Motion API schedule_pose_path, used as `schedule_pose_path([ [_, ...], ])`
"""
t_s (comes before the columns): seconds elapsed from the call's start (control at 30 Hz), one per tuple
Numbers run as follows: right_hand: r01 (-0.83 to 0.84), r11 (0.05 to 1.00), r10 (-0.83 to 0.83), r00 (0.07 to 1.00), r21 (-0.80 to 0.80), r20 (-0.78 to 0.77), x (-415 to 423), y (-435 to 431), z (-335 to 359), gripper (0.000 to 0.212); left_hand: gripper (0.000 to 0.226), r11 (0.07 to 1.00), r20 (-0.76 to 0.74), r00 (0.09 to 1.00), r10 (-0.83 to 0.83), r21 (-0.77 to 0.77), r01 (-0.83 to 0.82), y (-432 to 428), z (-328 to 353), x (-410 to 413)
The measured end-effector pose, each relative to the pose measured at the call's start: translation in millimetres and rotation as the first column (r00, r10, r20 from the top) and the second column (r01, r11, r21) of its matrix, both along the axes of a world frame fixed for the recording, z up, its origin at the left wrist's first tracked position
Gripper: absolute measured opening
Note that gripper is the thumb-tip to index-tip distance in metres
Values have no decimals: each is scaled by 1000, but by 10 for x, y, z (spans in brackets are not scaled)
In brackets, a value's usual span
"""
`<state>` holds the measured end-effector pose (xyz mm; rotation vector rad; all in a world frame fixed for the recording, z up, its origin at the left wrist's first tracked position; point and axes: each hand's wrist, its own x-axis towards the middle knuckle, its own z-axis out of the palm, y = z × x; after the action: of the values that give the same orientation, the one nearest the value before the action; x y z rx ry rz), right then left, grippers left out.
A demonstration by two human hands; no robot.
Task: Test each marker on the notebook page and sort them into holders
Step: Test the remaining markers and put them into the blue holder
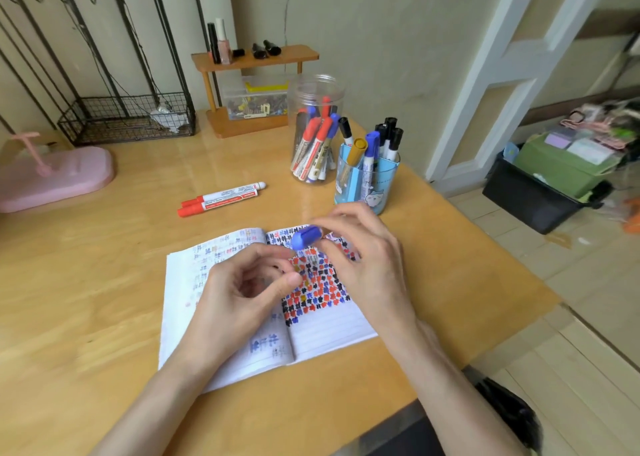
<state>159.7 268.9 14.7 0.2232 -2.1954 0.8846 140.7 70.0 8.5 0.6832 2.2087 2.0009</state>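
A blue marker (pixel 306 237) is pinched in the right hand (pixel 367 261), fingers (pixel 332 219) curled round it, cap end poking out over the top of the open notebook (pixel 325 327) mid-tabletop (pixel 104 282). The left hand (pixel 239 293) is held just at 8 o'clock of the cap, fingers loosely curled, nothing seen in them tbh. Two red markers (pixel 221 197) are laid flat at 11 o'clock of the notebook. A clear jar (pixel 315 126) and a blue holder (pixel 367 185), both stocked with markers, are parked at 1 o'clock.

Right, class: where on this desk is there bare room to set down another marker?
Free: desk between pink tray and notebook; strip between red markers and notebook. Crowded: around jar and blue holder; over the notebook, right hand grips a blue marker.
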Motion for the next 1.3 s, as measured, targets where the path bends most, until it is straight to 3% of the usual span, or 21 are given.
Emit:
schedule_pose_path([
  [0.13, 143, 955, -159, 986, -260, -43, -138, 268, 347, 30, 13, 998, -59, 998, 27, -49, -30, 12, -22, -9],
  [0.23, 197, 915, -244, 965, -351, -94, -263, 492, 610, 51, 12, 998, -67, 996, 50, -45, -53, 24, -25, -16],
  [0.37, 244, 923, -299, 941, -296, -157, -411, 668, 785, 61, 10, 998, -77, 996, 44, -49, -48, 26, -32, -27],
  [0.57, 344, 937, -348, 932, -54, -105, -596, 809, 690, 56, 13, 998, -85, 996, 40, -39, -43, 14, -34, -46],
  [0.77, 379, 923, -373, 924, 64, -81, -651, 893, 433, 25, 10, 997, -100, 994, 36, -57, -42, 4, -51, -56],
  [1.1, 404, 910, -403, 915, 90, -30, -610, 813, 351, 38, 15, 996, -96, 994, 49, -75, -56, 8, -37, -59],
  [1.2, 441, 896, -434, 895, 57, -107, -565, 676, 350, 44, 16, 995, -90, 994, 58, -76, -65, -1, -37, -64],
  [1.3, 322, 941, -299, 935, 103, -191, -580, 378, 309, 29, 14, 995, -83, 995, 63, -77, -69, 0, -40, -74],
])
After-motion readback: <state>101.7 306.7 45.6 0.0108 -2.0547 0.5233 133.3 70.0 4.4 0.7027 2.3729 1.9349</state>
